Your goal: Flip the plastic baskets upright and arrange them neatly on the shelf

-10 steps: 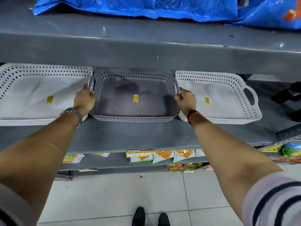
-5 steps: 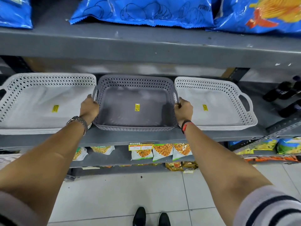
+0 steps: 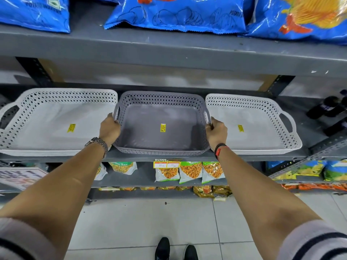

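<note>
- Head view showed a grey plastic basket [image 3: 161, 126] sitting upright on the grey metal shelf [image 3: 169, 156], in the middle of a row of three, its perforated walls rising around a flat floor with a yellow price sticker [image 3: 163, 127] stuck near the centre.
- Its front edge lay close to the shelf's front lip, and its two side handles faced left and right.
- The left hand [image 3: 109, 128] was closed around the basket's left handle, fingers curled over the rim.
- The right hand [image 3: 216, 133] was clamped on the right handle in the same way; a ring showed on one finger.
- A metal wristwatch [image 3: 97, 144] sat on the left wrist, and a black and red band [image 3: 220, 150] on the right.
- A white basket [image 3: 56, 121] stood upright just beside the grey one on the left, its near wall partly hidden by the left hand, and it carried its own yellow sticker.
- A second white basket [image 3: 251, 124] stood upright just beside it on the right, with an open loop handle on its far side.
- Dark bottles [image 3: 330, 109] lay at the right end of the same shelf.
- Blue potato-chip bags [image 3: 178, 14] lined the shelf above.
- Snack packets [image 3: 189, 171] and a price tag [image 3: 167, 163] showed on the shelf below.
- Black shoes [image 3: 175, 249] stood on the pale tiled floor [image 3: 150, 222].
</note>
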{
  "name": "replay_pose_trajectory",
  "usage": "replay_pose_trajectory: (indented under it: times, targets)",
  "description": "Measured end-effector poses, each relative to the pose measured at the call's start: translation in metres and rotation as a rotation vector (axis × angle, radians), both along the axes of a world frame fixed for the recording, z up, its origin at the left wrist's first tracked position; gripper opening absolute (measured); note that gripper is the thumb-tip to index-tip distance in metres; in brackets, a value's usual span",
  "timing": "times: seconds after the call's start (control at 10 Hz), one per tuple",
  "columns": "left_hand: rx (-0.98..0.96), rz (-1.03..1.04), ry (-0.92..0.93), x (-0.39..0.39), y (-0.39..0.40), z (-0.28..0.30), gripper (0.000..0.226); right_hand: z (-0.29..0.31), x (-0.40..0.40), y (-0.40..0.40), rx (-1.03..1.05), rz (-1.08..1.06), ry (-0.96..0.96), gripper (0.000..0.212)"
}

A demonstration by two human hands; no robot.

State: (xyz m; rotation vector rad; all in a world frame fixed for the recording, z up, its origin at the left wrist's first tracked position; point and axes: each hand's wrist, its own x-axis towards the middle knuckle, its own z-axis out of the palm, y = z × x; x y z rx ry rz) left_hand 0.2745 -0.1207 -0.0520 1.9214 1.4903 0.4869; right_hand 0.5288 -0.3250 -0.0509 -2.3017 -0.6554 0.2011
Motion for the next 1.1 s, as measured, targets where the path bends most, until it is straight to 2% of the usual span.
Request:
replay_pose_trajectory:
  times: [0.1, 0.4, 0.8, 0.9, 1.0, 1.1]
  targets:
    - [-0.001, 0.002, 0.012, -0.001, -0.003, 0.0, 0.032, -0.002, 0.0, 0.0, -0.006, -0.01, 0.001, 0.026]
    - [-0.022, -0.006, 0.009, -0.005, -0.001, -0.004, 0.038, 0.005, -0.004, -0.001, -0.06, 0.019, -0.016, 0.013]
    - [-0.009, -0.043, 0.018, -0.007, -0.001, -0.001, 0.039, 0.007, -0.006, -0.001, -0.071, 0.009, -0.026, 0.02]
    - [0.022, -0.055, 0.032, -0.011, -0.005, 0.005, 0.052, 0.011, -0.005, -0.003, -0.012, 0.043, 0.068, 0.04]
    - [0.243, -0.118, 0.049, -0.015, -0.016, 0.014, 0.054, 0.021, -0.012, -0.008, 0.04, 0.112, -0.016, 0.048]
    - [0.677, -0.305, 0.114, -0.025, -0.045, 0.032, 0.048, 0.036, -0.025, -0.028, 0.136, 0.226, -0.336, 0.047]
